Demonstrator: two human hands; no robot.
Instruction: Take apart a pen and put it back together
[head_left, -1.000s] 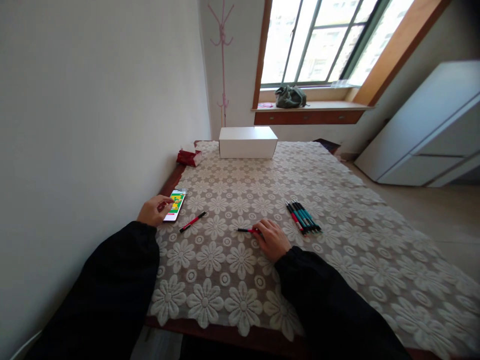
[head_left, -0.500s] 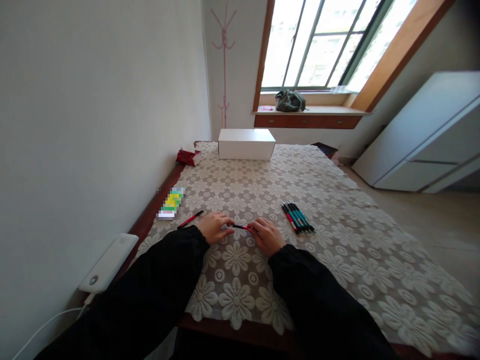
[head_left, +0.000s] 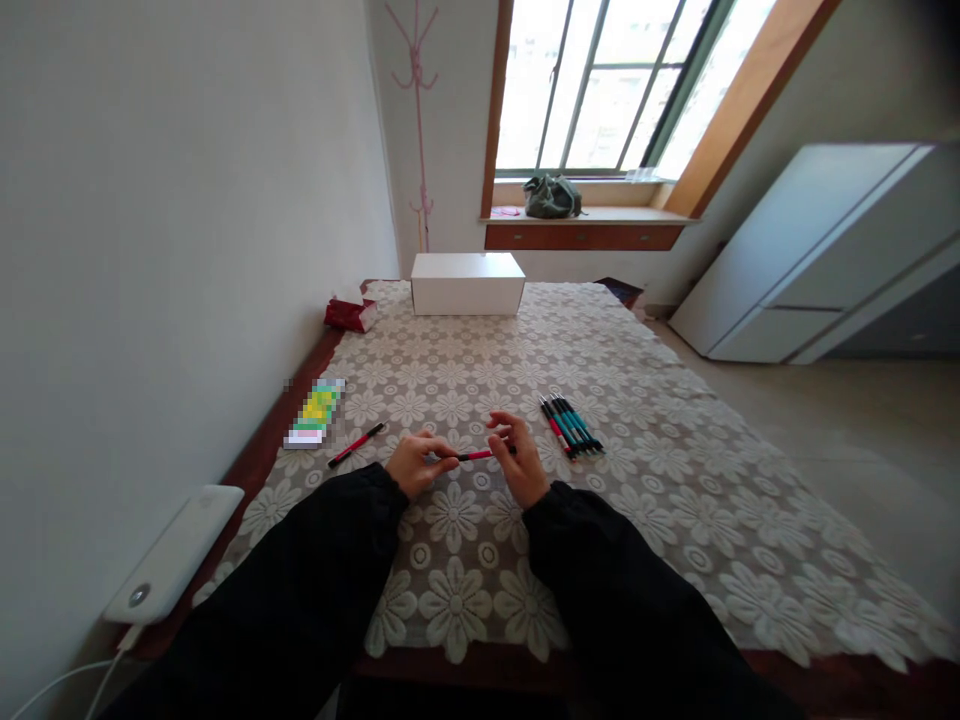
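1. Holding one red pen (head_left: 475,456) level between both hands, just above the desk (head_left: 675,480): left hand (head_left: 412,464) closed round its left end, right hand (head_left: 517,462) pinching its right end with fingertips.
2. Leaving a second red pen (head_left: 355,445) lying alone to the left, near the phone (head_left: 315,414).
3. Resting already in a tidy bundle: pens (head_left: 570,427) just right of the hands; by the look of it, two loose ones remaining.
4. Keeping open cloth ahead up to the white box (head_left: 466,283); wall and desk edge crowding the left, near edge close under the sleeves.
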